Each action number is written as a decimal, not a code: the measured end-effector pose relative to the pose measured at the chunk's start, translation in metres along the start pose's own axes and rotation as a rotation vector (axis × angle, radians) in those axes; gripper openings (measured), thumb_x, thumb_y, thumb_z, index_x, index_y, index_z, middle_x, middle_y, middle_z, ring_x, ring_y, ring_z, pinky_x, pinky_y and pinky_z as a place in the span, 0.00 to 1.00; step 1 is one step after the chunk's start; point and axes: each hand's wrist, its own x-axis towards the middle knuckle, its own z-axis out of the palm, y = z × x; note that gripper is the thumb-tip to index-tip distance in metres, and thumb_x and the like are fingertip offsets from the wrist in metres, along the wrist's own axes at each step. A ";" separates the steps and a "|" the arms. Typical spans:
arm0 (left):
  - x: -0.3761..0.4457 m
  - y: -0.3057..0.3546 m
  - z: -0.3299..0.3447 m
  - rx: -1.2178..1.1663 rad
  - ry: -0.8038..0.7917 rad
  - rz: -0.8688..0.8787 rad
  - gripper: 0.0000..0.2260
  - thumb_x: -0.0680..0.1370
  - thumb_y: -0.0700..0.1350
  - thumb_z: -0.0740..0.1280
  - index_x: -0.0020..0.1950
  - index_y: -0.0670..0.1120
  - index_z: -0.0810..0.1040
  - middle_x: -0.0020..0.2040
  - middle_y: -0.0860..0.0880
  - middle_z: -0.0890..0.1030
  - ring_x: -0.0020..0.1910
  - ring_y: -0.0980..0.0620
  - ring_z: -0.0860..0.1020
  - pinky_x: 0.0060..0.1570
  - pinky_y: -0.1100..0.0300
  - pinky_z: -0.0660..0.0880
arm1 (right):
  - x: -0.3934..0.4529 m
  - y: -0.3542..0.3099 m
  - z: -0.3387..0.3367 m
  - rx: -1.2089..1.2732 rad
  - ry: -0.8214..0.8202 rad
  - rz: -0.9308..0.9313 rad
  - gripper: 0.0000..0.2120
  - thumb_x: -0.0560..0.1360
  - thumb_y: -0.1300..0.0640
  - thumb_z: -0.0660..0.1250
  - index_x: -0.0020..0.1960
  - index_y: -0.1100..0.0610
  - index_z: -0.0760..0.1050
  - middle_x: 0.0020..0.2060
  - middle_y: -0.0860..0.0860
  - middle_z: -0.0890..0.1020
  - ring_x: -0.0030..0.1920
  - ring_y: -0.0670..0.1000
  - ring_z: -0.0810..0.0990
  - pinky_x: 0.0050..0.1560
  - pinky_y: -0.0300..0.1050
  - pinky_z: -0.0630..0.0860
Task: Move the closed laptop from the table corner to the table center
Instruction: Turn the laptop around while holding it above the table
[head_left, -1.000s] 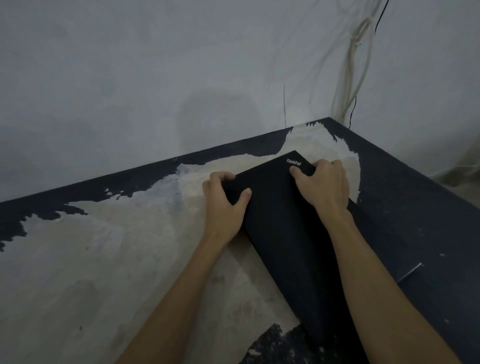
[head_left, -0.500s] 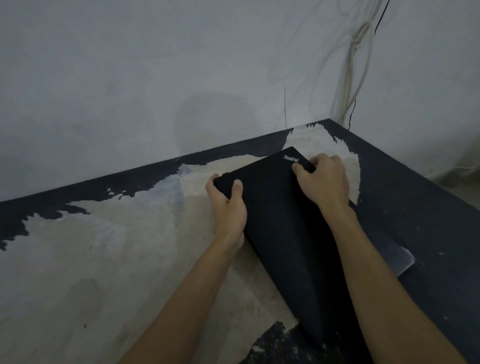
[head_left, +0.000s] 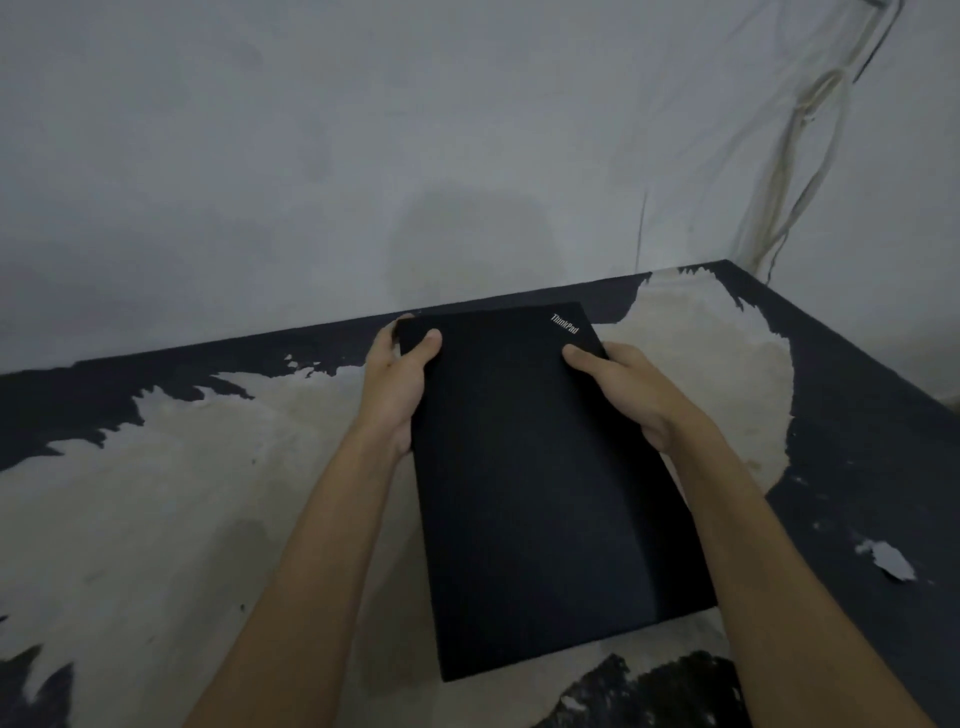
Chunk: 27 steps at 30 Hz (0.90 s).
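Note:
A closed black laptop (head_left: 535, 483) with a ThinkPad logo near its far right corner is held in the air above the worn table (head_left: 156, 519), its long side running away from me. My left hand (head_left: 397, 389) grips its far left edge, thumb on the lid and fingers underneath. On the right edge my right hand (head_left: 628, 395) holds it the same way, thumb on top. The laptop's near end covers part of the table.
The table is dark with a large pale patch where the coating has peeled. It stands against a grey wall, its far right corner (head_left: 727, 265) meeting a second wall. Cables (head_left: 800, 156) hang down the wall above that corner.
The laptop has been lifted off the table and carried left, away from the right corner, turning so its long side points away from me. Both hands kept their grip.

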 end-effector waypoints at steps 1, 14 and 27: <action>0.002 0.003 -0.007 0.002 -0.004 0.010 0.18 0.81 0.45 0.71 0.71 0.48 0.76 0.62 0.43 0.84 0.55 0.46 0.85 0.36 0.58 0.83 | 0.001 -0.002 0.006 0.045 -0.023 -0.003 0.15 0.82 0.48 0.67 0.59 0.57 0.84 0.50 0.53 0.90 0.49 0.54 0.89 0.52 0.50 0.85; 0.015 0.033 -0.082 0.133 -0.064 -0.012 0.10 0.80 0.47 0.73 0.60 0.48 0.84 0.50 0.48 0.89 0.45 0.51 0.88 0.39 0.57 0.84 | 0.014 -0.016 0.085 0.328 0.029 0.037 0.16 0.82 0.47 0.66 0.58 0.58 0.84 0.49 0.54 0.90 0.46 0.54 0.90 0.44 0.47 0.84; 0.021 0.037 -0.139 0.353 -0.041 -0.098 0.08 0.76 0.52 0.75 0.52 0.52 0.87 0.47 0.52 0.89 0.47 0.52 0.86 0.41 0.58 0.79 | 0.020 -0.016 0.130 0.666 0.467 0.030 0.14 0.84 0.50 0.62 0.63 0.57 0.78 0.53 0.49 0.84 0.53 0.49 0.84 0.47 0.41 0.80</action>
